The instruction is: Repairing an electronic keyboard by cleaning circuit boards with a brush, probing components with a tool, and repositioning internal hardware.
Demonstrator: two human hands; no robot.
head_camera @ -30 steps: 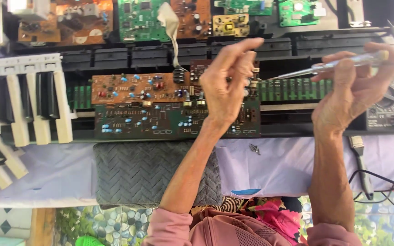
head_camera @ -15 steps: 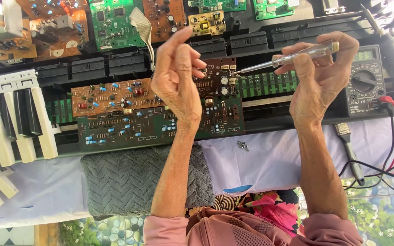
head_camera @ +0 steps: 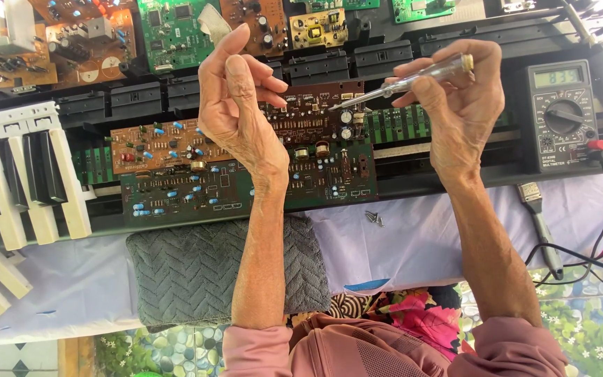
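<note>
Right grip (head_camera: pixel 455 98) clamps a clear-handled screwdriver (head_camera: pixel 413 78) above the brown circuit board (head_camera: pixel 315 115); left hand (head_camera: pixel 235 105) loosely open.

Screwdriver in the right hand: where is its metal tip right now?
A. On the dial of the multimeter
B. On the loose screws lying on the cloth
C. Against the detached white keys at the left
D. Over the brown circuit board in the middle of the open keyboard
D. The right hand holds the screwdriver slanted left, its tip over the brown circuit board, far from the multimeter and the loose screws.
</note>
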